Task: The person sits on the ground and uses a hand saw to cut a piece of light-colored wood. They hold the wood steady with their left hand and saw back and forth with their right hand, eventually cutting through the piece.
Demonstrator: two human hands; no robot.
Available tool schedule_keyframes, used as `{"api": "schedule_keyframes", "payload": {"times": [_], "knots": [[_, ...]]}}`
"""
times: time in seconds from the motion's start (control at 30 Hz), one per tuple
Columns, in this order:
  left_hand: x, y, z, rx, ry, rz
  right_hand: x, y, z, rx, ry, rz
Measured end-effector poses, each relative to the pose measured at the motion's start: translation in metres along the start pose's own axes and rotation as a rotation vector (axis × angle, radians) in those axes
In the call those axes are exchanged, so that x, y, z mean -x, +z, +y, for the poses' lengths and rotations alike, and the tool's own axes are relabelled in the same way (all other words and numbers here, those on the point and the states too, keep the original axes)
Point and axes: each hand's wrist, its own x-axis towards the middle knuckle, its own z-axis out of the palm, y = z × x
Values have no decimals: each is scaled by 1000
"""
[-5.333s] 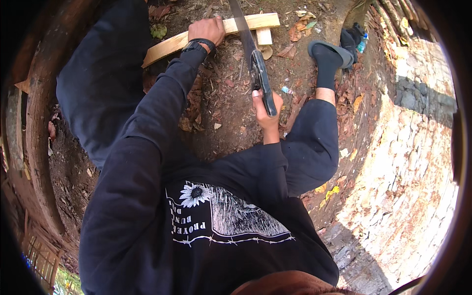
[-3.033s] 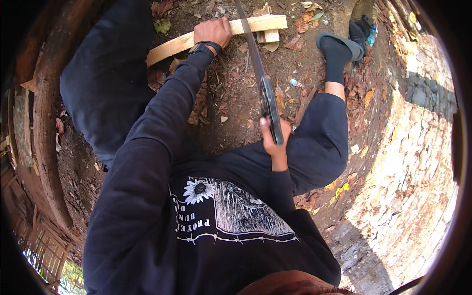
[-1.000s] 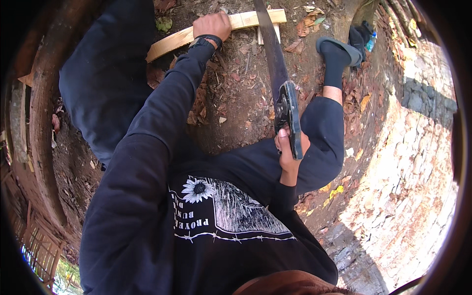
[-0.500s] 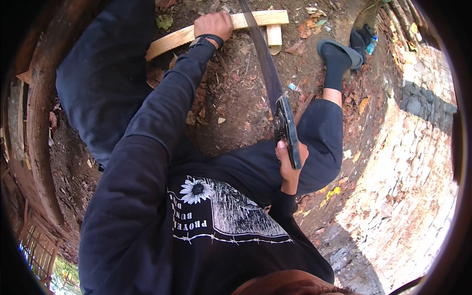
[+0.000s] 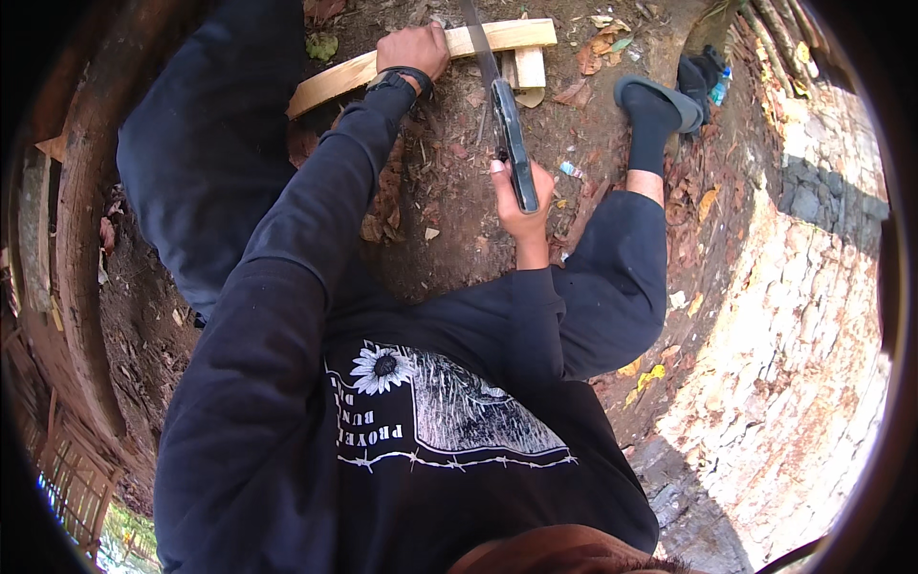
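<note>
A pale wooden strip (image 5: 342,84) lies slantwise across the ground at the top of the view. My left hand (image 5: 411,50) is closed over its middle, pressing it down. Under its right end sits a short wooden block (image 5: 530,68). My right hand (image 5: 526,206) is wrapped round the dark handle of a handsaw (image 5: 514,143). The saw's blade crosses the strip just right of my left hand, its far end running out at the top edge. Motion blurs the blade, and I cannot tell how deep any cut is.
My bent leg in dark trousers and a grey sandal (image 5: 660,100) is on the right, beside a black bundle (image 5: 703,77). Dry leaves (image 5: 598,53) litter the dirt. A long pole (image 5: 81,239) runs along the left. Sunlit rough ground (image 5: 765,364) stretches at far right.
My right hand has pushed the saw forward, away from my body, so its handle is now close to the strip. My left hand and the strip have barely moved.
</note>
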Motion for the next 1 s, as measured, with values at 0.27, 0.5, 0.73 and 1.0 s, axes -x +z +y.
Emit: {"api": "schedule_keyframes", "payload": {"times": [0.27, 0.5, 0.73, 1.0], "knots": [[-12, -1, -6, 20, -105, -49, 60, -42, -19, 65, 102, -69], [1, -9, 6, 24, -72, -70, 132, -79, -51, 89, 104, -66], [-6, -15, 5, 4, -52, -44, 140, -90, -45, 49, 116, -13], [16, -9, 10, -41, -6, -55, 156, -85, -42, 51, 146, -11]]}}
